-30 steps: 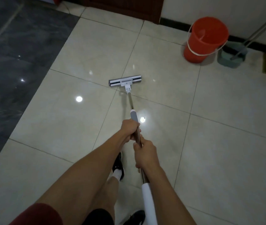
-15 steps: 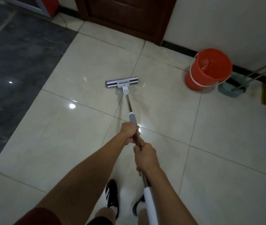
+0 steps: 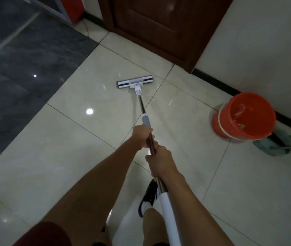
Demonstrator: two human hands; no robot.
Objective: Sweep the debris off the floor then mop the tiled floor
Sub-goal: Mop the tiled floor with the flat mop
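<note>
Cream tiled floor (image 3: 185, 125) carries the mop (image 3: 135, 83) head, ahead of my left hand (image 3: 141, 134); it and my right hand (image 3: 160, 160) behind both clench the handle.

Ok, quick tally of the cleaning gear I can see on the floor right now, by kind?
Flat mop, gripped by the left hand and right hand: 1
Orange bucket: 1
Teal dustpan behind the bucket: 1
Total: 3

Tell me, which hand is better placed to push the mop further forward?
Left, probably. The left hand grips the mop handle lower, nearer the mop head; the right hand holds higher up.
</note>
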